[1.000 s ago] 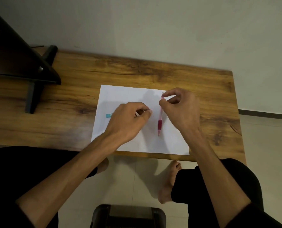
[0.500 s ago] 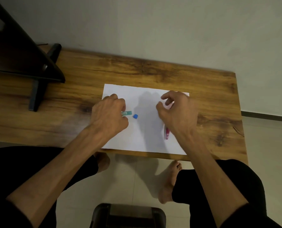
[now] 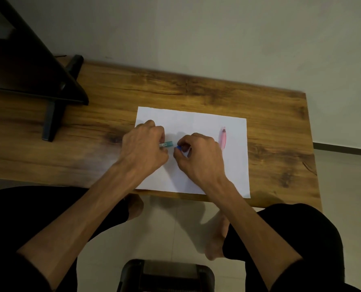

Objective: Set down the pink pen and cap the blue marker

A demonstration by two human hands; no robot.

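Left hand (image 3: 144, 147) curled round a small teal tube (image 3: 167, 143), only the right end of the tube showing past the fingers, the rest hidden in the fist. Right hand (image 3: 198, 153) just beside it, thumb and forefinger pinching a tiny blue cap (image 3: 178, 147) (too small to say more than colour). Cap and tube end very close together, touching or a hair apart, cannot tell which. Both hands low over the middle of a white sheet of paper (image 3: 196, 123), knuckles up, other fingers of the right hand tucked under.

Sheet lying flat on a wooden counter (image 3: 217, 93), its near edge reaching the near edge of the counter. Pink pen (image 3: 223, 137) lying on the right part of the sheet, lengthwise from far to near, well apart from the left hand and near the right one, touched by neither.

On the far left of the counter, a dark slanted stand (image 3: 49, 81) with a black foot resting on the wood. Plain pale wall behind. Below the near edge, black-clad knees, bare feet on a pale tiled floor, and a dark stool (image 3: 167, 275) at the bottom of the view.
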